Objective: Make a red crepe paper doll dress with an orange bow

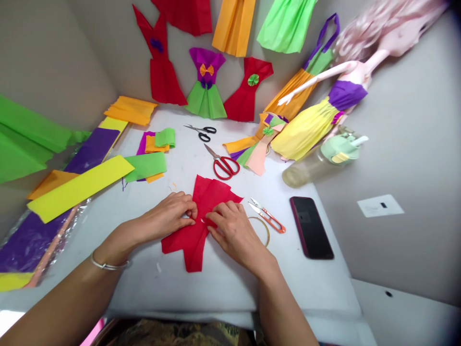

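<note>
A red crepe-paper dress (194, 257) lies flat on the white-covered table, its pleated, flared end away from me and its narrower pieces towards me. My left hand (177, 211) is closed at the left side of its waist, thumb and fingers pinching the paper. From the right, my right hand (230, 226) pinches the same narrow middle, fingers bent. A small white bit shows between the fingertips, too small to name. Just right of my right hand are orange-handled thread snips (268, 216) and a thin yellowish ring (267, 233), partly hidden by that hand.
Red-handled scissors (226, 167) and black-handled scissors (203, 130) lie beyond the dress. Folded crepe paper (146, 166) and long strips (82, 187) fill the left. At right are a phone (311, 228), a bottle (320, 161) and a doll (320, 120). Paper dresses (207, 81) line the wall.
</note>
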The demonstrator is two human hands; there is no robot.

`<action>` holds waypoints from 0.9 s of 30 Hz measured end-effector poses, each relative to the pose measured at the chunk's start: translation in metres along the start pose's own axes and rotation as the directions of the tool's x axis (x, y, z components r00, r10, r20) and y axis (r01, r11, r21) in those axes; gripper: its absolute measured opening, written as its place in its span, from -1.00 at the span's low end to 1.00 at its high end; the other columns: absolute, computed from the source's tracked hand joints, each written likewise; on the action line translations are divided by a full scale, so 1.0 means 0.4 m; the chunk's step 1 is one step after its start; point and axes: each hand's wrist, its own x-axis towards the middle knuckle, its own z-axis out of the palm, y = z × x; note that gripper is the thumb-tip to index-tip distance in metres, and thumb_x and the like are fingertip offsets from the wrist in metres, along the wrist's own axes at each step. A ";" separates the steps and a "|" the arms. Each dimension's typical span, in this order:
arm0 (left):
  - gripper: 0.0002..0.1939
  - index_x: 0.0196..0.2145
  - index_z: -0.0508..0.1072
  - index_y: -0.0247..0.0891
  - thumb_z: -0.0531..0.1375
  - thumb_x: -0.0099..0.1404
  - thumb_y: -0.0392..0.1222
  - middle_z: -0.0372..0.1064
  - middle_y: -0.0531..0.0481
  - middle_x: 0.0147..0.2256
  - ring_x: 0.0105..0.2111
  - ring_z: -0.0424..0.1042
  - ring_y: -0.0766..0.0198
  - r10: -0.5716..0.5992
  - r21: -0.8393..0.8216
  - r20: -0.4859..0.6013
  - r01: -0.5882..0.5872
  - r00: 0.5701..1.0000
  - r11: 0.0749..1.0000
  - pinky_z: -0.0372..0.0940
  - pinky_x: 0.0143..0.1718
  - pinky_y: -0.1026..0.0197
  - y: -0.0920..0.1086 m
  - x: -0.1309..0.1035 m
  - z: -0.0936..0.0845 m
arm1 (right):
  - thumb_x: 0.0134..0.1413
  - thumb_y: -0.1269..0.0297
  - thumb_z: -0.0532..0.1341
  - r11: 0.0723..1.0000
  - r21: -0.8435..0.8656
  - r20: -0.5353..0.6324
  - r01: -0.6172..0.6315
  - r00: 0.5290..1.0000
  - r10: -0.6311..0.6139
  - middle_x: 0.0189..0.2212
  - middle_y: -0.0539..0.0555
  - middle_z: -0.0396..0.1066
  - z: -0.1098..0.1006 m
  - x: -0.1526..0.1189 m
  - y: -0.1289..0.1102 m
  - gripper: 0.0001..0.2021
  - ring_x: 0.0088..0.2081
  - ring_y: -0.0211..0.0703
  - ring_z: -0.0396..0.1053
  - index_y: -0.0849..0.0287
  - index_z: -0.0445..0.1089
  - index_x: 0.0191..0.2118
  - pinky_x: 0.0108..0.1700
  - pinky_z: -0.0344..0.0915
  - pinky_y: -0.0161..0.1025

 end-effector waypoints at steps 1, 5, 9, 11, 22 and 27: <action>-0.90 -0.34 0.39 -0.18 0.16 0.33 -0.15 0.35 0.02 -0.31 -0.22 0.28 0.15 -0.005 0.000 -0.003 0.005 1.000 1.000 0.12 -0.13 0.11 0.000 0.000 0.002 | 0.27 0.35 0.17 1.000 0.003 0.000 -0.007 1.000 0.007 -0.23 0.10 0.34 0.000 -0.001 0.002 -0.85 -0.17 -0.08 0.19 0.16 0.42 -0.09 -0.11 0.09 -0.15; -0.86 -0.36 0.38 -0.19 0.17 0.34 -0.12 0.34 0.03 -0.32 -0.24 0.28 0.16 -0.004 0.031 -0.040 0.005 0.999 1.000 0.11 -0.14 0.11 -0.004 0.005 0.019 | 0.25 0.35 0.20 1.000 -0.009 0.004 -0.011 1.000 0.011 -0.25 0.09 0.34 0.004 0.000 0.007 -0.91 -0.20 -0.10 0.20 0.16 0.44 -0.16 -0.15 0.08 -0.17; -0.87 -0.37 0.38 -0.19 0.18 0.33 -0.14 0.33 0.04 -0.35 -0.27 0.27 0.17 0.023 0.053 -0.073 -0.020 0.997 0.998 0.11 -0.16 0.11 -0.007 0.012 0.035 | 0.24 0.34 0.22 1.000 -0.025 0.008 -0.013 1.000 0.013 -0.27 0.08 0.35 0.013 0.006 0.008 -0.94 -0.22 -0.12 0.20 0.17 0.44 -0.24 -0.19 0.07 -0.18; -0.87 -0.37 0.38 -0.19 0.18 0.33 -0.13 0.34 0.04 -0.34 -0.27 0.27 0.17 0.022 0.052 -0.070 -0.019 0.997 0.998 0.11 -0.16 0.11 -0.007 0.014 0.037 | 0.24 0.33 0.22 0.999 -0.036 0.006 -0.020 1.000 0.021 -0.28 0.07 0.35 0.020 0.010 0.008 -0.93 -0.23 -0.12 0.20 0.17 0.44 -0.26 -0.20 0.07 -0.18; -0.90 -0.36 0.38 -0.19 0.20 0.31 -0.16 0.35 0.05 -0.33 -0.26 0.28 0.17 0.009 0.048 -0.050 -0.006 0.999 0.999 0.11 -0.16 0.12 -0.005 0.012 0.036 | 0.27 0.38 0.18 0.996 -0.072 -0.017 -0.058 0.998 0.057 -0.29 0.08 0.36 0.046 0.026 0.006 -0.91 -0.23 -0.11 0.20 0.20 0.41 -0.29 -0.19 0.06 -0.18; -0.90 -0.36 0.38 -0.20 0.21 0.30 -0.17 0.35 0.05 -0.33 -0.26 0.28 0.18 0.009 0.050 -0.054 -0.007 0.998 0.999 0.10 -0.16 0.12 -0.006 0.013 0.036 | 0.23 0.35 0.23 0.991 -0.110 -0.025 -0.074 0.997 0.072 -0.25 0.10 0.36 0.053 0.033 0.006 -0.95 -0.21 -0.09 0.19 0.19 0.39 -0.27 -0.20 0.05 -0.17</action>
